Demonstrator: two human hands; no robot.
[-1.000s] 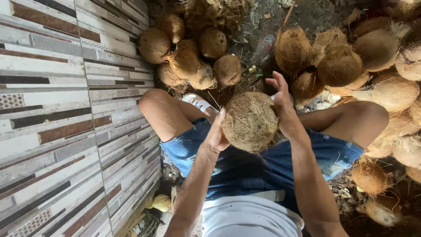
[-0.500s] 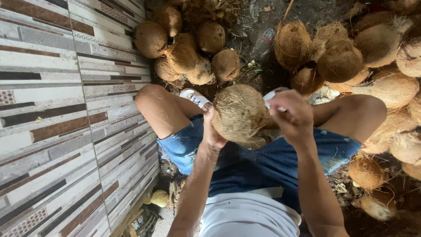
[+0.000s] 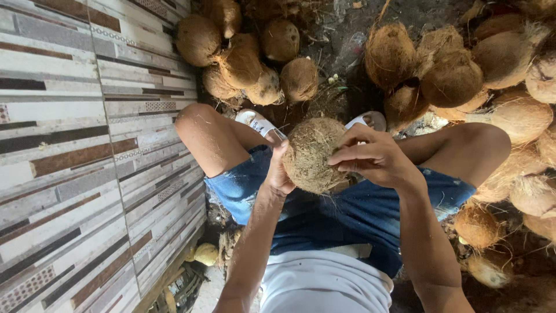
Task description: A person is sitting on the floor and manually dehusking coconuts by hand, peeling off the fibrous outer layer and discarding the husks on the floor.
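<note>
While left hand [image 3: 279,177] cups coconut [image 3: 314,154], right hand [image 3: 373,157] fingers curl over its top.

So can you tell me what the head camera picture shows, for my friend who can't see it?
A seated person in blue denim shorts holds a hairy brown coconut over their lap, left hand cupping its side and right hand gripping its fibres. Heaps of husked coconuts lie on the dirt ahead and to the right, and a striped tiled wall stands on the left.

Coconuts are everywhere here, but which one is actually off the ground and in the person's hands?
The fibrous round coconut over the lap, cupped between the left hand and right hand. All the others lie in heaps on the ground.
</note>
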